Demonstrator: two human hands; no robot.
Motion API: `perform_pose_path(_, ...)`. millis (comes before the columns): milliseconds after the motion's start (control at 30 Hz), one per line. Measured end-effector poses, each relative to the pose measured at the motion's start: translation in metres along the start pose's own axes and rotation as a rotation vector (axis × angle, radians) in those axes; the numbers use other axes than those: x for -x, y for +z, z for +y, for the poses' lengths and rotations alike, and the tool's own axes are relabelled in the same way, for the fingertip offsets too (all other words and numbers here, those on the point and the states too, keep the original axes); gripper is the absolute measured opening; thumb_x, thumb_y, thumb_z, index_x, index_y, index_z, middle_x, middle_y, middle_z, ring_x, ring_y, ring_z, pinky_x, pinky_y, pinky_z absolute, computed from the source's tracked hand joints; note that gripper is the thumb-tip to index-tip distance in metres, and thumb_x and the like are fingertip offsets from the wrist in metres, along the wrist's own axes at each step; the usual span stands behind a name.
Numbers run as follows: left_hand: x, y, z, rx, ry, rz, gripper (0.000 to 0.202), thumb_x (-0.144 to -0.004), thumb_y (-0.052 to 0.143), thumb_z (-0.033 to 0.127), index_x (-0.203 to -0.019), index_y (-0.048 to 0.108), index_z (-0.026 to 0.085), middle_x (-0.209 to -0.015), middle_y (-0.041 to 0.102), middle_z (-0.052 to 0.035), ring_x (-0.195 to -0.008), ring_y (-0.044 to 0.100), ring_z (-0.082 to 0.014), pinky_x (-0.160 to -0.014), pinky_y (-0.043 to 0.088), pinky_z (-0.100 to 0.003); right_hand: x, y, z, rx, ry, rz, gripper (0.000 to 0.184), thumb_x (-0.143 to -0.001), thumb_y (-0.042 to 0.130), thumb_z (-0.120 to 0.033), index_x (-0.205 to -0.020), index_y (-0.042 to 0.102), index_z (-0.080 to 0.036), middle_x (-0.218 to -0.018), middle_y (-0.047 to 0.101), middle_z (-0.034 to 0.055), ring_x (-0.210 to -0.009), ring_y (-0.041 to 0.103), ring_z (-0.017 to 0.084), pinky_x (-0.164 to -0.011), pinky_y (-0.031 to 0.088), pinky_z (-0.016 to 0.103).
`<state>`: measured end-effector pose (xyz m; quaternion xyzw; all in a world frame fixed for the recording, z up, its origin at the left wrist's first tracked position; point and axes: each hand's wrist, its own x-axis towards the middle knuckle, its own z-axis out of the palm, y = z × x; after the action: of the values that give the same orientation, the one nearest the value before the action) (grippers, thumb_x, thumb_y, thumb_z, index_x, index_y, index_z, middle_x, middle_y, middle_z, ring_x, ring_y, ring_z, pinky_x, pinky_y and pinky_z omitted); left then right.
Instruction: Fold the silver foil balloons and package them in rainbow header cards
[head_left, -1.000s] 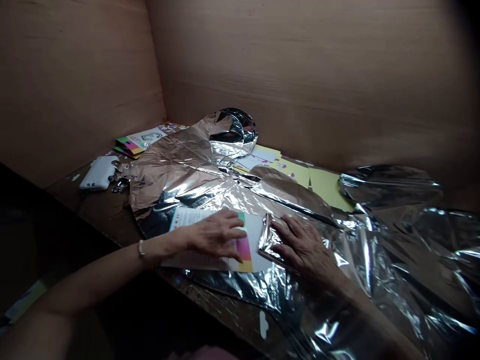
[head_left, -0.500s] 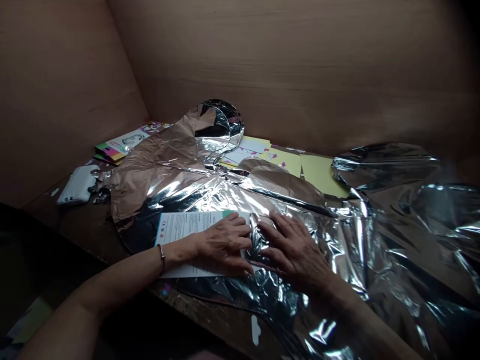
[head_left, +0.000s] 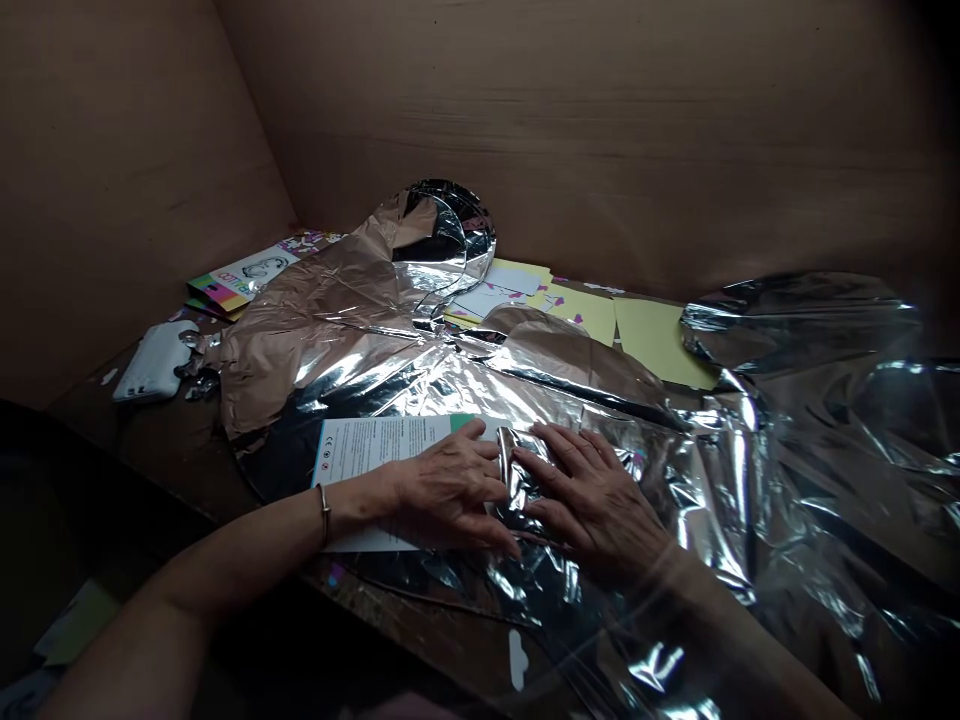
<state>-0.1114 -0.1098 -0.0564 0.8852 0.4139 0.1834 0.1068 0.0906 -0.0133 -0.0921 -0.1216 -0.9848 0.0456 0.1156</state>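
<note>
A large sheet of shiny silver foil, looking like flat foil balloons, spreads across the table. On it lies a printed white card with small text and a green corner. My left hand rests flat on the right part of this card, fingers stretched to the right. Just beside it, my right hand presses on a folded strip of foil at the card's right end, its fingers spread. The card's right edge is hidden under the hands and foil.
A white device sits on the table's left side. Behind it lie colourful printed cards. Yellow sheets lie under the foil near the back wooden wall. A small white cutout lies near the front edge.
My right hand has shifted slightly on the foil beside the card. My left hand stays on the card, almost unmoved. The view has tilted a little.
</note>
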Motion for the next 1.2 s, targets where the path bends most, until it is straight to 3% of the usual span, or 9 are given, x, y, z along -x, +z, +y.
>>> perform_pose_path(167,0.0009,0.0029,0.0007,-0.058,0.01,-0.013,0.049,-0.078,0.051,0.058,-0.054,0.051,0.016,-0.055,0.057,0.0002,-0.066,0.046,-0.0135,-0.086,0.027,-0.038,-0.0008,-0.0002,-0.0015,0.0,-0.011,0.0,0.05,-0.091,0.034,-0.048,-0.131,0.043,-0.02,-0.135,0.035,0.0148,-0.124,0.03,0.032,-0.098,0.026,0.056)
perform_pose_path(467,0.0005,0.0008,0.0048,-0.201,0.032,-0.019,0.048,-0.073,0.054,0.063,-0.062,0.059,0.016,-0.07,0.063,-0.0019,-0.073,0.05,-0.0156,-0.091,0.027,-0.04,-0.0017,0.0002,-0.0021,0.009,-0.003,-0.005,0.052,-0.087,0.043,-0.049,-0.13,0.045,-0.019,-0.135,0.036,0.014,-0.123,0.032,0.031,-0.1,0.025,0.054)
perform_pose_path(600,-0.0005,-0.0025,0.0089,-0.228,-0.011,-0.015,0.048,-0.066,0.06,0.064,-0.056,0.057,0.017,-0.057,0.061,-0.0007,-0.072,0.05,-0.0166,-0.097,0.022,-0.043,-0.0015,0.0011,-0.0011,0.005,-0.008,0.003,0.052,-0.087,0.045,-0.048,-0.13,0.045,-0.019,-0.135,0.036,0.014,-0.123,0.032,0.032,-0.1,0.026,0.054)
perform_pose_path(800,-0.0007,0.0007,0.0068,-0.251,-0.036,-0.13,0.056,-0.069,0.054,0.067,-0.049,0.057,0.016,-0.049,0.058,-0.0018,-0.062,0.052,-0.0157,-0.096,0.023,-0.045,-0.0021,0.0006,-0.002,-0.01,-0.019,0.015,0.05,-0.089,0.039,-0.048,-0.13,0.045,-0.02,-0.135,0.036,0.0144,-0.124,0.031,0.032,-0.099,0.025,0.056)
perform_pose_path(900,0.0002,0.0034,0.0049,-0.244,-0.031,-0.132,0.058,-0.072,0.051,0.068,-0.046,0.056,0.015,-0.045,0.056,-0.0011,-0.054,0.051,-0.0135,-0.094,0.026,-0.042,-0.0024,0.0003,-0.0032,-0.008,-0.022,0.028,0.049,-0.091,0.036,-0.047,-0.13,0.045,-0.019,-0.135,0.036,0.0147,-0.124,0.03,0.032,-0.099,0.025,0.056)
perform_pose_path(1200,0.0048,0.0055,0.0021,-0.252,-0.039,-0.111,0.061,-0.077,0.042,0.067,-0.051,0.058,0.015,-0.051,0.057,-0.0023,-0.056,0.051,-0.0147,-0.091,0.029,-0.04,-0.001,0.0017,-0.0047,0.041,-0.043,0.072,0.048,-0.091,0.037,-0.046,-0.128,0.046,-0.018,-0.137,0.033,0.0159,-0.125,0.029,0.033,-0.098,0.025,0.058)
